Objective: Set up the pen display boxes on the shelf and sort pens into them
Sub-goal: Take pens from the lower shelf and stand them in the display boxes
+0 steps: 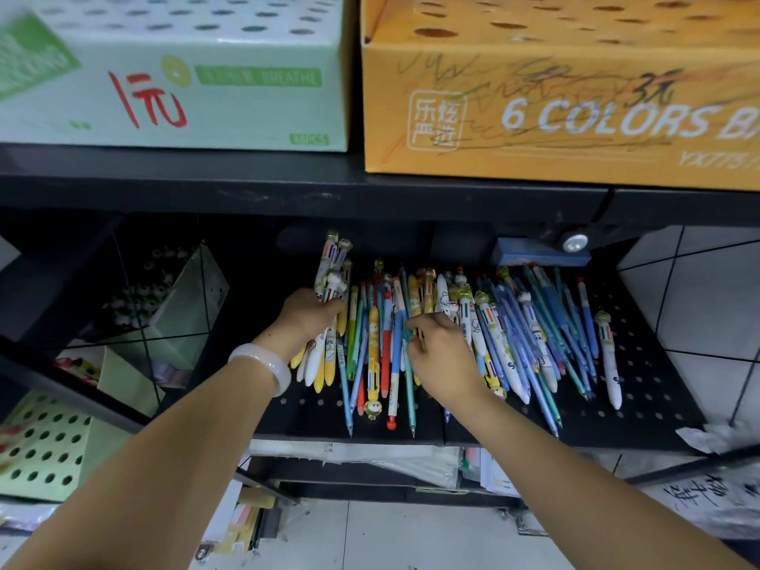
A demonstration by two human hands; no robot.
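Black perforated shelf (641, 388) carries loose pens (514, 335). Sorting underway — left hand (306, 314) grips a bundle (329, 277), right hand (442, 351) pinches one; next, reach the orange box (555, 117) above.

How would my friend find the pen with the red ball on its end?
Look under the orange box at the pile of pens on the black shelf. Near the front edge, between both hands, lies a red and blue pen; only it ends in a round red ball.
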